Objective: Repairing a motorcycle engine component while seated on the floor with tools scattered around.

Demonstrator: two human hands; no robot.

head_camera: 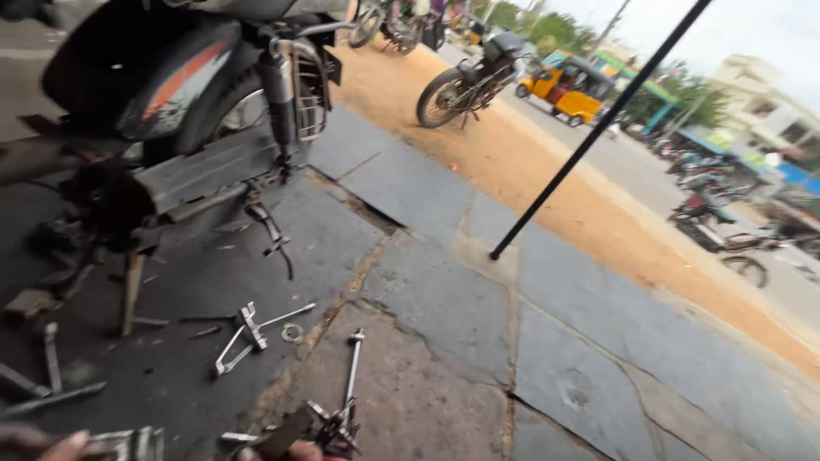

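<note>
- Only slivers of the person's two hands showed, both low at the bottom edge of the head view.
- The left hand (38,444) sat in the bottom left corner, blurred, with one fingertip pointing right and its nail just visible.
- The right hand (290,451) barely rose above the bottom edge near the middle; just a knuckle or fingertip showed.
- Whether either hand was closed could not be told.
- No wrists or forearms were visible.
</note>
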